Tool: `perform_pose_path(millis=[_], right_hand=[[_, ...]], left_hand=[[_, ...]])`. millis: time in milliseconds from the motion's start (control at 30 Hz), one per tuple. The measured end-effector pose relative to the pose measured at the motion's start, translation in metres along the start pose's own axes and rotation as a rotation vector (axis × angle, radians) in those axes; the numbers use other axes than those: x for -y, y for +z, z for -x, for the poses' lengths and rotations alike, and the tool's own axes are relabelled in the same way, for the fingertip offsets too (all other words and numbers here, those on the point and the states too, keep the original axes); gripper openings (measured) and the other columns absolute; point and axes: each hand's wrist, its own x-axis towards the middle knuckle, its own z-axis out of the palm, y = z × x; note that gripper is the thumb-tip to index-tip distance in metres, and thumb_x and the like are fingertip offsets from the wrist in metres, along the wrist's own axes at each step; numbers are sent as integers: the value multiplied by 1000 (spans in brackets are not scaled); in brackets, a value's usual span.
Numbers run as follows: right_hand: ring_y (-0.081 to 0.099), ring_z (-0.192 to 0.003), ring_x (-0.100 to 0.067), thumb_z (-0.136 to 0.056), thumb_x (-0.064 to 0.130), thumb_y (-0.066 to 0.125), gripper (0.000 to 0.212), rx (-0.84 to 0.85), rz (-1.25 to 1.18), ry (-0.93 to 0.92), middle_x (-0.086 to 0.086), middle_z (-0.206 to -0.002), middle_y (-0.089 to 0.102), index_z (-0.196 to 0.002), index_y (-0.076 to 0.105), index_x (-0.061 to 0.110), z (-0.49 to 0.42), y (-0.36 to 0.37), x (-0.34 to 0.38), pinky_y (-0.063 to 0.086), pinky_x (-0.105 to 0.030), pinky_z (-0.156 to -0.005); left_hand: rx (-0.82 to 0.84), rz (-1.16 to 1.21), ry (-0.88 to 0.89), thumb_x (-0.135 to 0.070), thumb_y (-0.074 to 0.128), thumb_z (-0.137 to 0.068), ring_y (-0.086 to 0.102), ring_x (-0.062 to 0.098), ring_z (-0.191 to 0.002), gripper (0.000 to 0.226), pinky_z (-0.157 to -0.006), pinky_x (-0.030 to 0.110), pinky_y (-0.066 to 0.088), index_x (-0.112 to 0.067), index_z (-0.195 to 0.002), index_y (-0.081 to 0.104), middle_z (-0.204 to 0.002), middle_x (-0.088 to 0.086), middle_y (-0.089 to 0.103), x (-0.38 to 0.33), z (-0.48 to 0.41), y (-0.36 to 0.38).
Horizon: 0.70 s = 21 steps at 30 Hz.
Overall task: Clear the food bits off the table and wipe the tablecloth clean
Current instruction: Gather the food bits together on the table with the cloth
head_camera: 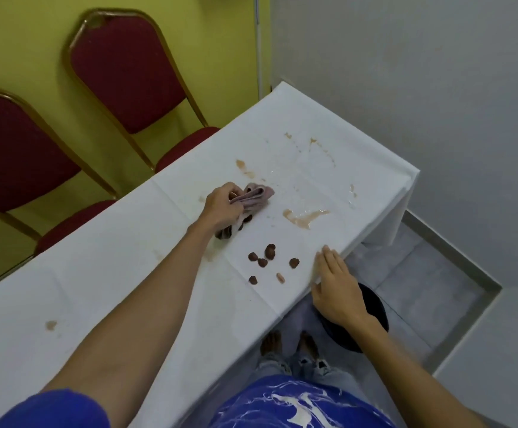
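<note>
A long bench under a white tablecloth (121, 248) runs toward a corner where a yellow-green wall meets a grey-white one. Brown wet spills mark the cloth near the far right end, the largest puddle (304, 216) lying just beyond the food. Smaller stains are scattered toward the far edge, and one sits alone near the left end.

Dark brown food bits (270, 252) and one pale piece (280, 277) lie loose close to the near edge. More dark bits sit under a pinkish rag (259, 196), which the left hand (220, 208) grips, bunched, mid-bench.

The right hand (338, 291) lies flat with straight fingers, holding nothing, its fingertips on the near edge just beside the bits. Below it, off the edge, is a dark round container (375, 307); its contents are hidden.

Two red chairs (128, 72) with gold frames stand along the far edge. Grey tiled floor lies open past the right end.
</note>
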Motion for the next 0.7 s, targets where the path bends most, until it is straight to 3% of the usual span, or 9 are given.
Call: perform_pose_path(millis=[233, 333, 500, 567, 700], right_hand=[[1, -157, -25, -102, 31, 47, 73, -2, -24, 5, -8, -170, 1, -160, 11, 8, 0, 1, -1, 27, -47, -122], [0, -157, -25, -101, 31, 48, 74, -14, -30, 10, -8, -170, 1, -160, 10, 8, -1, 3, 0, 29, -48, -121], [-2, -157, -24, -102, 32, 47, 74, -18, -26, 7, -8, -169, -1, -160, 9, 7, 0, 4, 1, 32, -46, -120], [-3, -157, -24, -102, 32, 47, 75, -18, -24, 5, -8, -169, -2, -160, 7, 7, 0, 5, 1, 31, -45, -121], [-5, -157, -23, -102, 31, 48, 76, -12, -30, 1, -7, -170, -4, -161, 6, 8, 0, 3, 0, 30, -46, -121]], left_hand=[[179, -53, 13, -13, 56, -88, 58, 15, -83, 18, -64, 27, 46, -24, -102, 61, -99, -2, 64, 5, 16, 9], [259, 52, -21, -17, 59, -87, 63, 18, -81, 15, -68, 29, 50, -25, -98, 64, -94, 0, 68, 20, 37, 18], [153, 449, -213, -3, 56, -85, 61, 19, -76, 23, -64, 28, 49, -15, -102, 65, -91, 9, 67, 38, 53, 19], [94, 446, -241, -6, 56, -87, 61, 18, -76, 21, -65, 29, 49, -15, -105, 63, -97, 8, 68, 43, 52, 17], [23, 267, -210, -24, 56, -89, 67, 19, -94, 19, -82, 39, 56, -23, -107, 60, -110, 3, 69, 51, 48, 15]])
